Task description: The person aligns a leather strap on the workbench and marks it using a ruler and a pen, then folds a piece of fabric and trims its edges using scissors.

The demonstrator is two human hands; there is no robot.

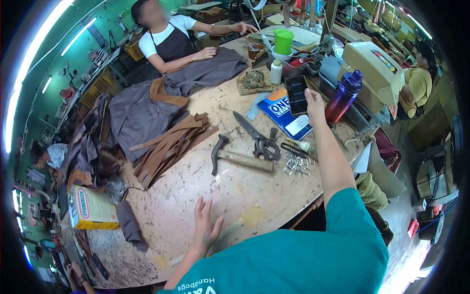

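Note:
My right hand [313, 104] grips a dark smartphone [296, 93] by its lower right side, over a blue-and-white booklet [279, 110]. Beside it stands a purple-red bottle [342, 98]. My left hand [205, 223] is open, fingers apart, low over the worktable [186, 215], near a strip of yellow tape [252, 214]. Between my hands are a hammer [245, 160], large black shears [252, 132] and a pile of silver metal buckles [297, 164]. Brown leather strips [166, 147] lie farther left.
A co-worker [166, 44] leans over grey leather [215, 68] across the table. A yellow-white can [90, 206] and grey roll [132, 225] sit left. A white bottle [275, 73], green cup [283, 41] and cardboard boxes [367, 71] crowd the back right. Another person [416, 83] sits behind them.

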